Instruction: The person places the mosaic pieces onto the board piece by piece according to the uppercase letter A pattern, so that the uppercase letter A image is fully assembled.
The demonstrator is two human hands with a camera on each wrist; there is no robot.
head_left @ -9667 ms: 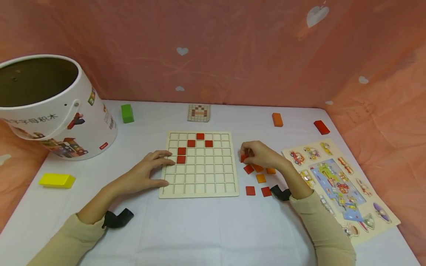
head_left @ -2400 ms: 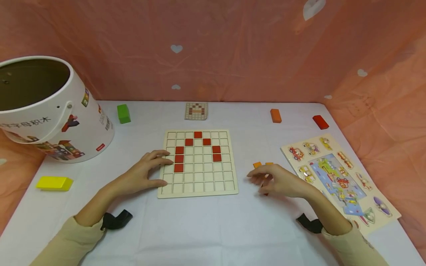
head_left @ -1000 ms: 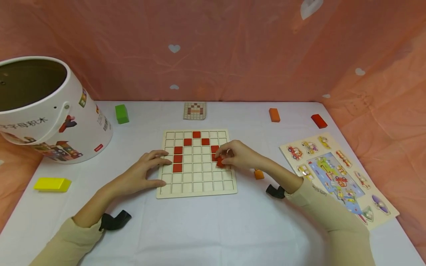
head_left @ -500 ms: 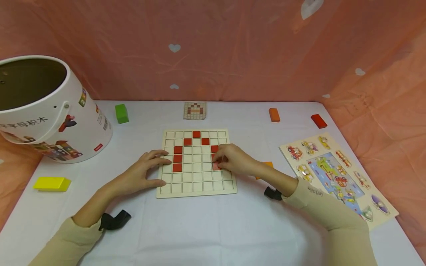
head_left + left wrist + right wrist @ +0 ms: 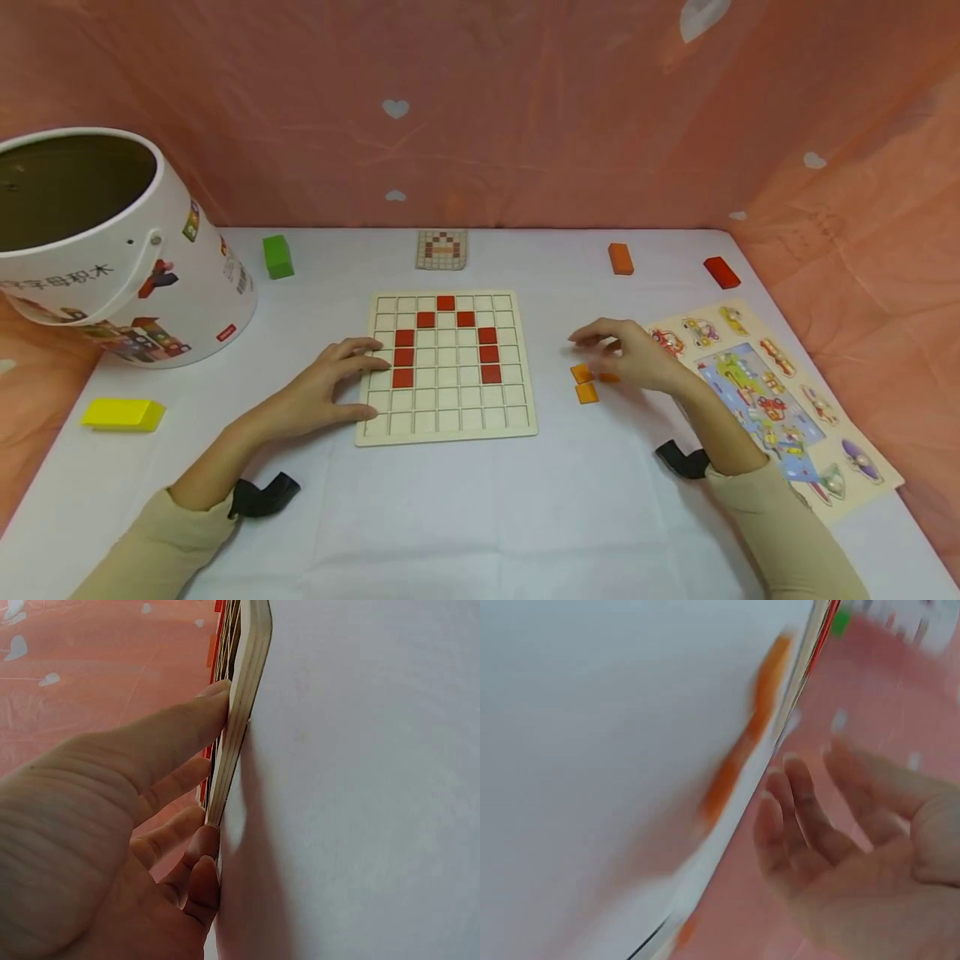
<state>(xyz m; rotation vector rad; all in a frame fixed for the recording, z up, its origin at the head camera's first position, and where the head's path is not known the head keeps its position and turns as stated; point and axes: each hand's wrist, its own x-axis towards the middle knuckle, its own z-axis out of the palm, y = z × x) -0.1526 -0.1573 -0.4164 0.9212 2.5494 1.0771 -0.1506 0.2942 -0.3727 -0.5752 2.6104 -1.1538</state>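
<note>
A wooden grid board lies mid-table with several red tiles set in an arch shape. My left hand rests against the board's left edge, fingers spread and touching it; the left wrist view shows the fingers pressed on the board edge. My right hand hovers to the right of the board over a few loose orange tiles, fingers relaxed and empty. The right wrist view is blurred, showing the open hand beside the orange tiles.
A white bucket stands at the back left, a yellow block in front of it. A green block, a pattern card, an orange block and a red block lie along the back. A vehicle puzzle board lies at right.
My right hand set a red tile into the board's right column and drew back right to the orange tiles, now empty. The left hand has not moved.
</note>
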